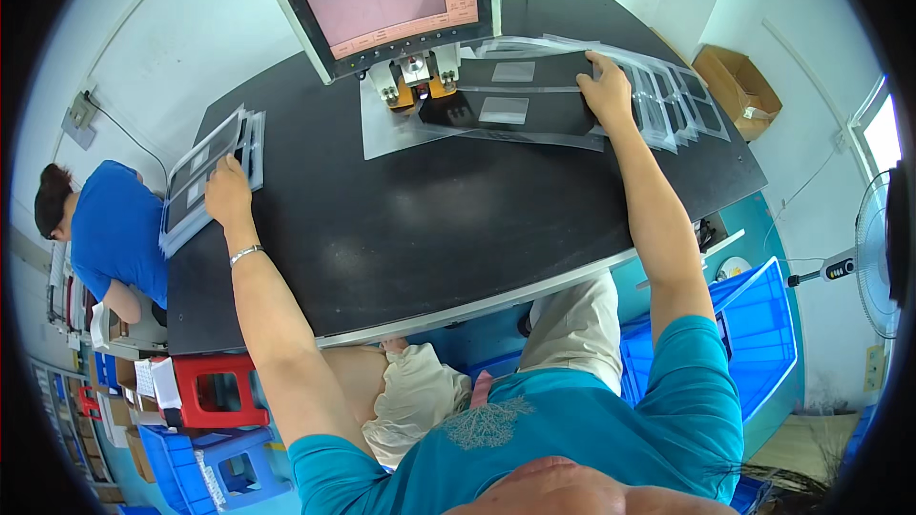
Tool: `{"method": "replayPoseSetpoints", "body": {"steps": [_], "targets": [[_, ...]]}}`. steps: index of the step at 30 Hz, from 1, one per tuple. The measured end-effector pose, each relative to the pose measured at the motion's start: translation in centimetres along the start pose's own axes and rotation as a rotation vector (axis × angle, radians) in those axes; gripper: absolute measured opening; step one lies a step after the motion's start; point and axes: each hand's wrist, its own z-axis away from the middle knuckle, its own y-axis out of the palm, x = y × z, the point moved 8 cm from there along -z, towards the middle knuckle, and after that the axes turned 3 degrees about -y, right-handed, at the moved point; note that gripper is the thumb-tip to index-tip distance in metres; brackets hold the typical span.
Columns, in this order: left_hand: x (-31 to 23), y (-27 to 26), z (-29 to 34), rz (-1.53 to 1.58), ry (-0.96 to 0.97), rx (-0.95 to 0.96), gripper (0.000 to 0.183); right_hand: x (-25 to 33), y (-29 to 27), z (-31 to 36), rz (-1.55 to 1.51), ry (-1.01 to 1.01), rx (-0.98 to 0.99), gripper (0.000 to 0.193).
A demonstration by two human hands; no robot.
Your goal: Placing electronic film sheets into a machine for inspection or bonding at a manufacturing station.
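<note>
At the left of the table my left hand point(229, 192) is closed at the right edge of a stack of clear-edged plastic sheets point(191, 219) with dark panels and small pale rectangles. Its fingertips curl over the top sheet. My right hand point(609, 95) lies at the right end of a dark sheet point(563, 113) with two pale rectangular windows, its thumb and forefinger spread apart. The left part of that sheet reaches under the orange-tipped head of a machine point(416, 86) below a monitor. Beyond my right hand, several overlapping clear-edged sheets point(682, 100) are fanned out.
The monitor point(382, 0) stands at the back of the black table point(429, 219). A pale sheet point(382, 129) lies under the machine head. A cardboard box point(739, 91) and a fan point(873, 253) are at the right, a blue crate point(763, 334) below. Another person in blue point(119, 224) bends at the left.
</note>
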Motion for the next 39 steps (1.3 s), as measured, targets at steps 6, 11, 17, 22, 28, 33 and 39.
{"method": "replayPoseSetpoints", "body": {"steps": [6, 11, 17, 22, 28, 33, 39], "targets": [[0.5, -0.8, 0.4, 0.085, 0.015, -0.117, 0.039, -0.2, 0.0, 0.0, 0.016, -0.017, -0.098, 0.052], [-0.3, -1.1, 0.9, 0.101, 0.088, -0.143, 0.031, -0.6, 0.4, -0.1, 0.029, 0.004, -0.089, 0.052], [-3.2, -6.3, 2.1, 0.164, 0.157, -0.374, 0.024, -0.8, 0.5, -0.1, 0.009, -0.016, -0.085, 0.052], [-12.6, -8.2, 6.3, 0.148, 0.516, -0.206, 0.027, -0.3, 0.4, -0.1, -0.008, -0.033, -0.048, 0.054], [-19.7, -9.7, 15.3, 0.211, 0.811, -0.079, 0.019, 0.7, 0.0, 0.0, 0.052, -0.114, 0.052, 0.059], [-22.3, -10.6, 20.5, 0.392, 0.925, 0.122, 0.039, -1.8, -4.0, -1.3, 0.237, -0.122, 0.102, 0.062], [-24.3, -11.6, 25.0, 0.504, 1.065, 0.131, 0.049, -2.8, -3.8, -1.4, 0.385, -0.163, 0.027, 0.055]]}}
